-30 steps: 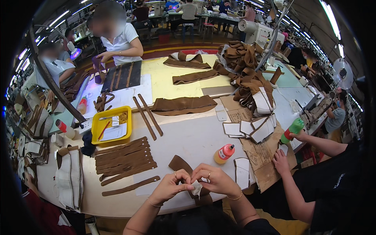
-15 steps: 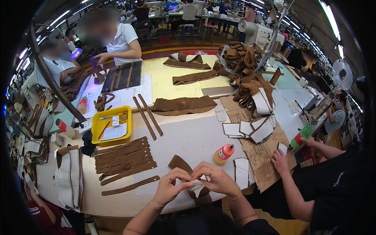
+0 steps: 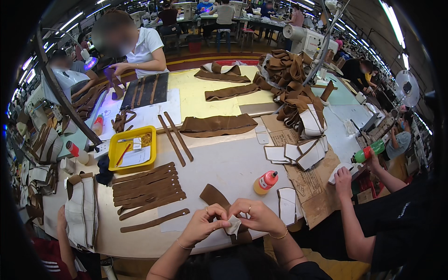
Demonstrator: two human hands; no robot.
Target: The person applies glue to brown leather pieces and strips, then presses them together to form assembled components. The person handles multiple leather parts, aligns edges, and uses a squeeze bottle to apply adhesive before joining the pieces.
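Near the table's front edge both my hands pinch a small off-white scrap of material (image 3: 233,226). My left hand (image 3: 203,226) grips its left side between thumb and fingertips. From the other side my right hand (image 3: 255,216) holds it, fingers bent; its exact grip is partly hidden. Beneath the hands lies a wide brown fabric strip (image 3: 215,196), reaching out beyond the fingers and toward the edge. Whether the scrap is joined to this strip, I cannot tell. A bottle of yellow glue-like liquid with a red top (image 3: 265,182) stands just beyond my right hand.
Several narrow brown strips (image 3: 148,190) lie left of my hands, below a yellow tray (image 3: 132,163). White panels (image 3: 287,205) rest to the right, beside cardboard (image 3: 322,196). At right, a co-worker's hands hold a green bottle (image 3: 368,151) and a white piece. Brown material is heaped (image 3: 291,84) at the back.
The scrap has turned slightly between my fingers, and more of it shows. The co-worker at right has moved the green bottle and white piece; at left another person's hand now touches the white stack.
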